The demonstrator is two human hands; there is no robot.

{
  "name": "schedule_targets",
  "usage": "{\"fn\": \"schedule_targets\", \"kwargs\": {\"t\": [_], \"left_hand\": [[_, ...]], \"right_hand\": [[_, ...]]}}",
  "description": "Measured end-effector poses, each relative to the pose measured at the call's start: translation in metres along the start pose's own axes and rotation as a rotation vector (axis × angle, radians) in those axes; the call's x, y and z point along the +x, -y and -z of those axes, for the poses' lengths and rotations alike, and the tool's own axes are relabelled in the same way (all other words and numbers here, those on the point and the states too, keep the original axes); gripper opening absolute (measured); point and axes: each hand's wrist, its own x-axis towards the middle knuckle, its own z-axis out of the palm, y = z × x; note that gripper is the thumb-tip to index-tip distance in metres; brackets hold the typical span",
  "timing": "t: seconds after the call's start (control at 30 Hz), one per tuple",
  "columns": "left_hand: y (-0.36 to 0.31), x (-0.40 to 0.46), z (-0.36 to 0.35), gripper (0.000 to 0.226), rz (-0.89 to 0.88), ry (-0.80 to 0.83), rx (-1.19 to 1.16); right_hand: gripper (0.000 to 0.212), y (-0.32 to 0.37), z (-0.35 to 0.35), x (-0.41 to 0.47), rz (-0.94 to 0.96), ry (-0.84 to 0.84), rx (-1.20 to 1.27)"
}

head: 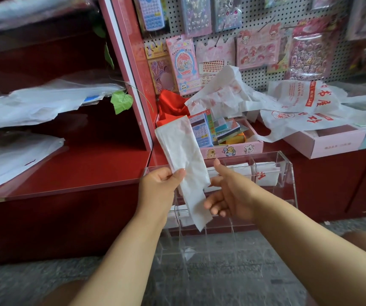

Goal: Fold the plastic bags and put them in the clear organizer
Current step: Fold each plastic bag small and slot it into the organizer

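Head view: left hand [160, 184] pinches folded plastic bag [184, 164] between thumb and fingers; right hand [228, 193] half open, just beside bag, above clear organizer [288, 173].

A white pegboard [257, 25] fills the back wall, hung with sticker packs — a pink sheet with a cartoon rabbit [258, 50] near the middle, and a blue toy calculator [151, 13] top left. Below it a pink cardboard box [233, 149] holds small toys and cards (a second blue calculator among them). Red cloth [172, 106] bunches just behind that box. To the right lies a flatter pink box [325, 144]. A green leaf [122, 102] hangs beside the red shelf [84, 171] — grey floor [222, 272] below.
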Motion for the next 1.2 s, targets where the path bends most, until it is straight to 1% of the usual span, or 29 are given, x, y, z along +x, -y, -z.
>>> {"fn": "schedule_targets", "kwargs": {"t": [0.03, 0.1, 0.17, 0.23, 0.43, 0.53, 0.6, 0.67, 0.8, 0.87, 0.9, 0.97, 1.0, 1.03, 1.1, 1.13, 1.2], "left_hand": [[0.0, -0.001, 0.0, 0.028, -0.006, 0.006, 0.007], [-0.001, -0.003, -0.002, 0.019, 0.009, 0.027, 0.019], [0.0, -0.005, -0.003, 0.009, 0.045, 0.051, 0.032], [0.0, -0.006, -0.003, 0.005, 0.073, 0.073, 0.045], [0.005, -0.01, -0.001, 0.007, 0.099, 0.137, 0.099], [0.011, -0.009, 0.0, 0.011, 0.086, 0.139, 0.163], [0.014, -0.009, 0.0, 0.015, 0.074, 0.123, 0.185], [0.015, -0.009, -0.001, 0.016, 0.05, 0.108, 0.209], [0.017, -0.011, -0.002, 0.021, 0.017, 0.096, 0.243], [0.016, -0.012, -0.003, 0.018, 0.035, 0.082, 0.223], [0.016, -0.013, -0.004, 0.024, 0.083, 0.061, 0.199], [0.016, -0.015, -0.003, 0.043, 0.239, 0.016, 0.127], [0.015, -0.016, -0.003, 0.046, 0.332, 0.016, 0.069], [0.013, -0.016, -0.001, 0.041, 0.42, 0.031, -0.011], [0.01, -0.014, 0.002, 0.024, 0.532, 0.061, -0.173], [0.007, -0.012, 0.004, 0.018, 0.553, 0.073, -0.23], [0.004, -0.008, 0.005, 0.014, 0.541, 0.078, -0.279]], "right_hand": [[0.081, -0.001, -0.001, 0.001, -0.016, 0.041, 0.018], [0.088, -0.003, -0.004, 0.003, -0.027, 0.072, 0.059], [0.091, -0.005, -0.005, 0.005, -0.006, 0.052, 0.107], [0.089, -0.007, -0.004, 0.009, 0.044, 0.018, 0.122], [0.069, -0.007, -0.004, 0.006, 0.232, -0.062, 0.069], [0.047, -0.007, -0.006, 0.005, 0.307, -0.096, 0.102], [0.038, -0.008, -0.006, 0.007, 0.336, -0.098, 0.115], [0.037, -0.011, -0.005, 0.009, 0.35, -0.104, 0.088], [0.02, -0.013, -0.006, 0.01, 0.387, -0.094, 0.035], [0.023, -0.013, -0.006, 0.011, 0.426, -0.077, 0.017], [0.027, -0.014, -0.005, 0.01, 0.447, -0.073, 0.001], [0.037, -0.013, -0.006, 0.01, 0.481, -0.079, -0.04], [0.041, -0.013, -0.006, 0.009, 0.498, -0.088, -0.068], [0.045, -0.013, -0.006, 0.009, 0.513, -0.102, -0.106], [0.054, -0.014, -0.006, 0.01, 0.531, -0.114, -0.204], [0.059, -0.015, -0.006, 0.011, 0.533, -0.108, -0.243], [0.064, -0.016, -0.008, 0.012, 0.532, -0.105, -0.289]]}}
